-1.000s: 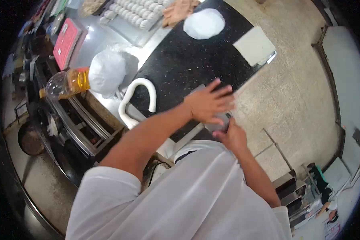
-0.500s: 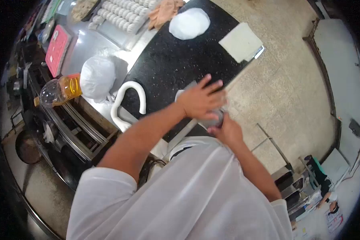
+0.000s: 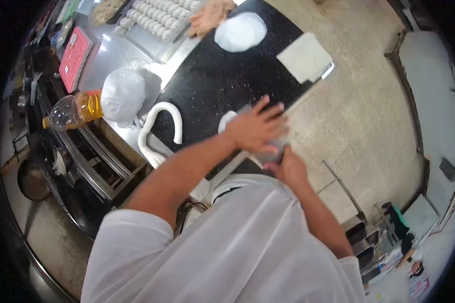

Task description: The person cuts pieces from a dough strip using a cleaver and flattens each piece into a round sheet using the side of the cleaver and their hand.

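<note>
My left hand (image 3: 258, 130) has its fingers spread, palm down, over a grey object (image 3: 274, 151) at the near edge of the black worktop (image 3: 222, 83). Around that object's far end are the fingers of my right hand (image 3: 290, 167); the object is blurred and partly hidden by both hands. A small white piece, like dough (image 3: 227, 121), shows beside my left wrist. To the left lies a long, hooked white dough rope (image 3: 163, 108), its lower end near my left forearm.
A white round mass (image 3: 240, 32) and a pale square sheet (image 3: 305, 57) lie at the worktop's far end. Left are a bagged bundle (image 3: 123, 97), an oil bottle (image 3: 76, 109), a red tray (image 3: 76, 59) and rows of white pieces (image 3: 159, 17). A person (image 3: 412, 257) is at lower right.
The worktop things have shifted left in view since the first frame. My left hand stays spread over the grey object, and more of the small white piece shows beside the wrist.
</note>
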The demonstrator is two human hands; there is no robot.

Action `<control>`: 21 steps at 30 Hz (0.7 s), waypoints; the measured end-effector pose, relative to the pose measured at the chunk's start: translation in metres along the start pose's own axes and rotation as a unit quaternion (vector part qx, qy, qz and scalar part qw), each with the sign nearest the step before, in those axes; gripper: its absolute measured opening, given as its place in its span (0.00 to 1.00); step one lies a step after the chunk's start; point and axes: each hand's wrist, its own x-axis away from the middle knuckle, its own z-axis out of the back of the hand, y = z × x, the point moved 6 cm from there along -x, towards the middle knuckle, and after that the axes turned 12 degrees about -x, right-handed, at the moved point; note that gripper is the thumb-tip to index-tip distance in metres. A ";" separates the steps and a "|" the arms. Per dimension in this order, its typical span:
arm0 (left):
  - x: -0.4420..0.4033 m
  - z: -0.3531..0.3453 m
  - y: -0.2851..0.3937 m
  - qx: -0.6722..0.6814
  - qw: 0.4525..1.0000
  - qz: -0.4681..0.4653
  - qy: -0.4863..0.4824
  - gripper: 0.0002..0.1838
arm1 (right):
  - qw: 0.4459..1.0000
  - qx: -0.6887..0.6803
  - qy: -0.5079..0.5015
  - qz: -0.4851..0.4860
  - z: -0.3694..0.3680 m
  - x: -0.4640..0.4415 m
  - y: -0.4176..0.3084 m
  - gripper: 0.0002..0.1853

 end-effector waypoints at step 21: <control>-0.036 0.030 -0.060 -0.093 0.989 0.111 0.037 0.40 | 0.991 0.076 0.032 0.108 0.064 -0.053 -0.037 0.39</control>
